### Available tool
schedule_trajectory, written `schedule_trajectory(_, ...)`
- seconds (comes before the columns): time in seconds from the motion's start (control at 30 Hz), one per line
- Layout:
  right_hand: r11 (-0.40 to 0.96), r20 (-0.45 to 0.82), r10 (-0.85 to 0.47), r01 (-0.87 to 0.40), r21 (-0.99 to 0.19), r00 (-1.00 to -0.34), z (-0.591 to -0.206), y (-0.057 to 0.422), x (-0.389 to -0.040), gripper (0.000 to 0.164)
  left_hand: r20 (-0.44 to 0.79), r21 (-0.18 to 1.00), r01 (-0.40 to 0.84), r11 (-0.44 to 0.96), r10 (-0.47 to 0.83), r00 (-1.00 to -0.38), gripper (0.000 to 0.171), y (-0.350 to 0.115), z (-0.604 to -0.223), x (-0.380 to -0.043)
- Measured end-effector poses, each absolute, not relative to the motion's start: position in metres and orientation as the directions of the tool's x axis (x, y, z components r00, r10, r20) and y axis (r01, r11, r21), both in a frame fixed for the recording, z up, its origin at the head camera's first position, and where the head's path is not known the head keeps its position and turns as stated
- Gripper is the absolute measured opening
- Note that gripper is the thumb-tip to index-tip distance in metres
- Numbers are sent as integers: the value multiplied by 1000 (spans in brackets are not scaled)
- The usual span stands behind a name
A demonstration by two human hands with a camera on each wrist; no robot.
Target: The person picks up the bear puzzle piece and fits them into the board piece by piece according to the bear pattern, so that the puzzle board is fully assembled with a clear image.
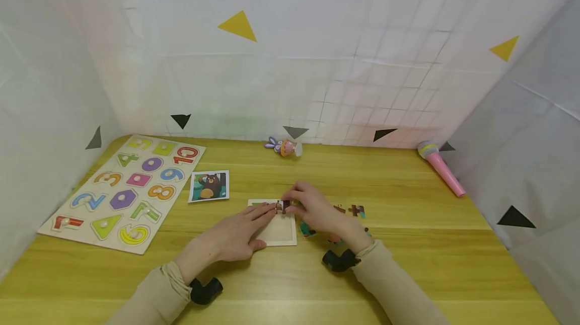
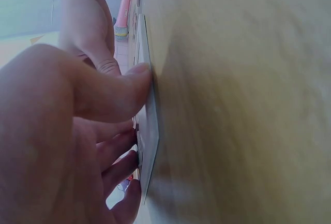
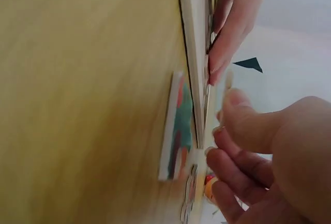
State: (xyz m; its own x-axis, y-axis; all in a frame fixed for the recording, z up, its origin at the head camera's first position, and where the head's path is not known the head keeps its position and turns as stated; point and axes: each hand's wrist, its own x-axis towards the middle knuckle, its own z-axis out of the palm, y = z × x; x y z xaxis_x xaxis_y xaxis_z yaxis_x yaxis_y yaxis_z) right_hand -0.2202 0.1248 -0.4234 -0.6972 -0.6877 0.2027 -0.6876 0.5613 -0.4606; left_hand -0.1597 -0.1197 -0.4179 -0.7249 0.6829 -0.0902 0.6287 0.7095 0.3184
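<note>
On the wooden desk lies the tray; at its far right corner the right hand pinches a piece, while the left hand rests on the tray, fingers extended. Loose pieces lie right, the bear card and number board left.

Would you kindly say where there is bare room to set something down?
Free: the table, at the back between rabbit toy and microphone, and at right between microphone and right sleeve. Crowded: around the puzzle frame, with left hand, right hand and loose pieces; the number board occupies the back left.
</note>
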Motion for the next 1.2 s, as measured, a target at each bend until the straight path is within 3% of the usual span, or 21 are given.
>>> schedule_trajectory(0.33,615,174,-689,-694,-374,-704,-424,121,-216,24,-85,320,632,705,686,-722,68,-120,-419,-160)
schedule_trajectory(0.83,599,207,-687,-705,-381,-696,-424,121,-214,26,-84,303,655,692,704,-705,67,-120,-420,-161)
schedule_trajectory(1.2,626,208,-651,-672,-395,-730,-427,120,-215,22,-82,304,655,692,704,-706,68,-120,-419,-161)
